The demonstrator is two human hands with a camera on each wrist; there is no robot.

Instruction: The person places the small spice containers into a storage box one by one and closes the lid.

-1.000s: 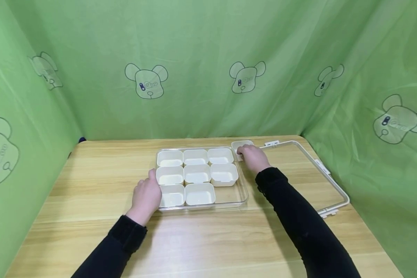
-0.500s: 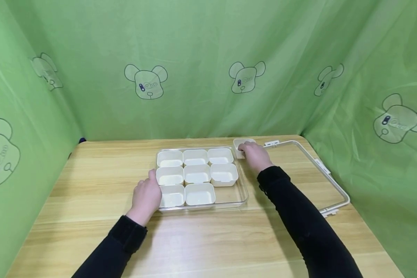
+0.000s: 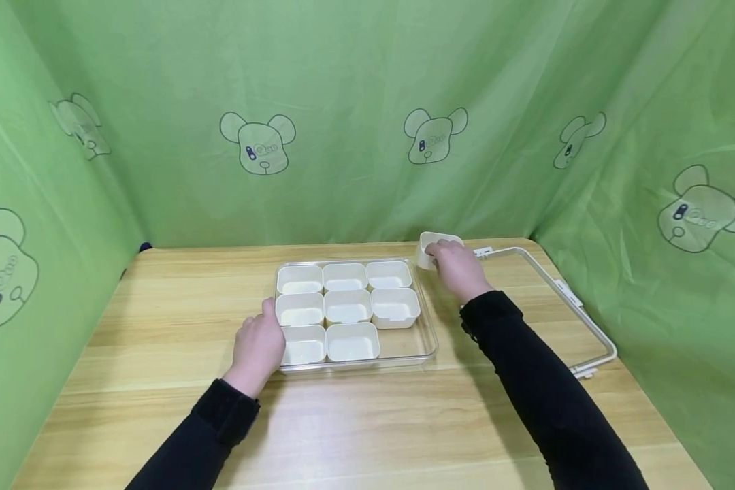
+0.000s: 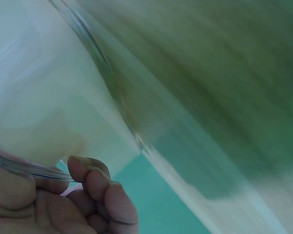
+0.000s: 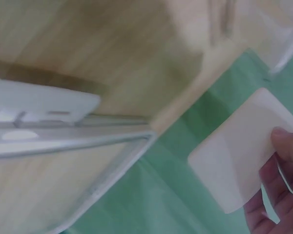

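My right hand [image 3: 461,271] pinches the wall of a small white open-topped box [image 3: 426,254] near the table's far edge, just beyond the back right corner of a clear plastic bin [image 3: 404,362]. From below, the right wrist view shows that box's smooth pale underside [image 5: 234,158], with thumb and fingers [image 5: 288,146] on it. My left hand [image 3: 258,348] holds the bin at its left side; in the left wrist view its fingers [image 4: 119,204] curl over the clear rim. Inside the bin, several matching white boxes [image 3: 352,344] stand in rows. Bare bin floor shows at the front right.
A clear lid with a white frame [image 3: 591,325] and latches lies flat on the wooden table [image 3: 367,429], right of the bin and partly behind my right forearm. Green curtain [image 3: 349,190] closes off the back and both sides.
My right hand has lifted the small white box and shifted it a little to the right, away from the bin. The left hand and the bin have stayed put.
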